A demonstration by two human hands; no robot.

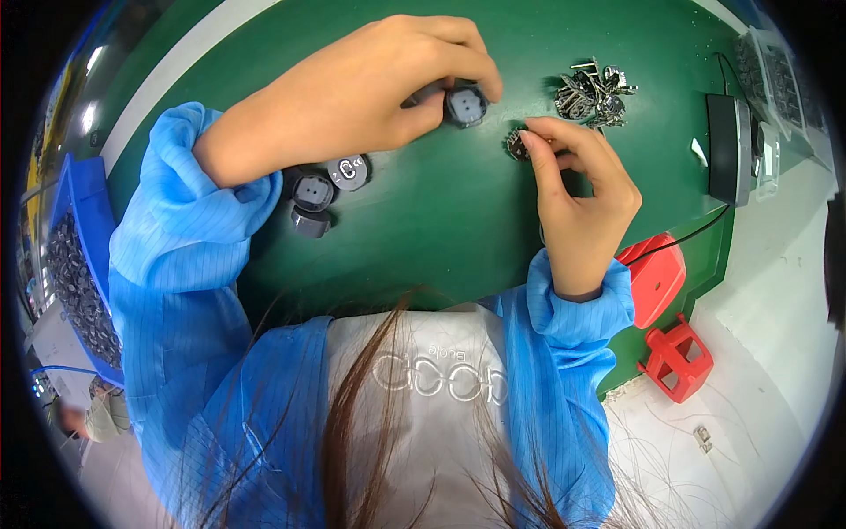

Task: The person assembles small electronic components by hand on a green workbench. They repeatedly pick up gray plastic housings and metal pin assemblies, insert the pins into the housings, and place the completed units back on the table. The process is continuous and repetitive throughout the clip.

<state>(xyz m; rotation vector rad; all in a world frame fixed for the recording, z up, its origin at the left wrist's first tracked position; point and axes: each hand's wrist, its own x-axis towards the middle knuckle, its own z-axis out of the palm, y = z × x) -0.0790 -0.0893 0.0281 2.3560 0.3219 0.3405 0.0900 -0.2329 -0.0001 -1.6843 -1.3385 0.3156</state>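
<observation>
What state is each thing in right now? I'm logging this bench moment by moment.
left hand: closed around a dark round part, pressing it on the mat
dark round part: upright, held at the fingertips
right hand: pinching a small metal piece
small metal piece: on the mat, under the fingertips
three dark round parts: loose, clustered by the left wrist
metal pieces: heaped, untouched
blue bin: filled with dark parts

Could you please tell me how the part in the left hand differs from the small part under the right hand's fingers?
The grey round part in the left hand is larger and smooth, with a square recess; the small metal part under the right hand is smaller, darker and jagged. The grey part is gripped by several fingers; the metal part is pressed by fingertips. Both sit on the green table.
</observation>
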